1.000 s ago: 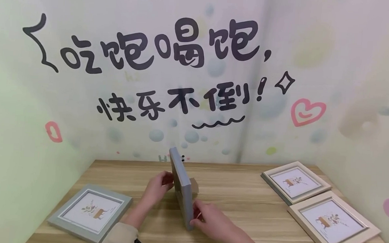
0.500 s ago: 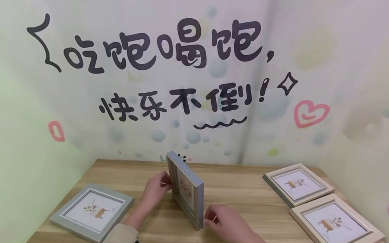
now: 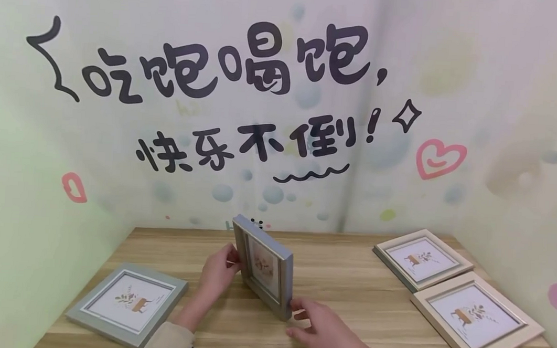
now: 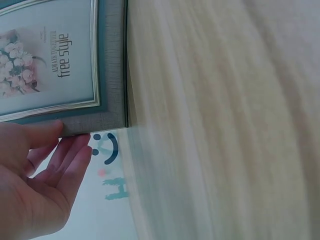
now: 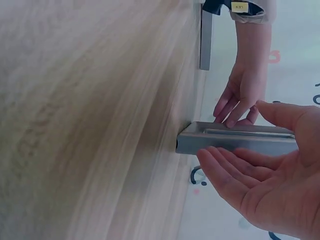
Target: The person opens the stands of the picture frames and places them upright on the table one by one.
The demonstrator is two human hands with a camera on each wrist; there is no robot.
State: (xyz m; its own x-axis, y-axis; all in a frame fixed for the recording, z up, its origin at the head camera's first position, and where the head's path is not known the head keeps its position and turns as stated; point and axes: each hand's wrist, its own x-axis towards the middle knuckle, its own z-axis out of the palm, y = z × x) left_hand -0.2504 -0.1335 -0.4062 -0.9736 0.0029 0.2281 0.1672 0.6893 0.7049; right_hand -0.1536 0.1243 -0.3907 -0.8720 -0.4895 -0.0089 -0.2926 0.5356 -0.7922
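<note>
We see a gray picture frame point(image 3: 263, 268) standing on edge at 6 o'clock in the head view, its front turned toward 4 o'clock. The left wrist view shows its pink-and-white flower print point(image 4: 19, 64) beside the words "free style". We cannot tell whether its lower edge touches the wood-grain tabletop point(image 3: 348, 277) or hangs just above it.

Our 2 hands are apart, on opposite sides of this frame. The left hand point(image 3: 216, 273), at the frame's 9 o'clock, pinches the side rail, thumb in front and fingers behind. The right hand point(image 3: 320, 326), at the frame's 4 o'clock, has its thumb spread from loosely extended fingers about the near edge; we cannot tell whether they touch it. A beige sleeve point(image 3: 168, 339) covers the left forearm.

At 8 o'clock a gray-green picture frame point(image 3: 127, 304) lies face up. At 4 o'clock we have a farther cream frame point(image 3: 422, 259) and a nearer cream frame point(image 3: 478, 317), both face up, side by side. Black Chinese lettering point(image 3: 262, 144) runs across the wall at 12 o'clock, with a pink heart point(image 3: 435, 163) at 3 o'clock.
</note>
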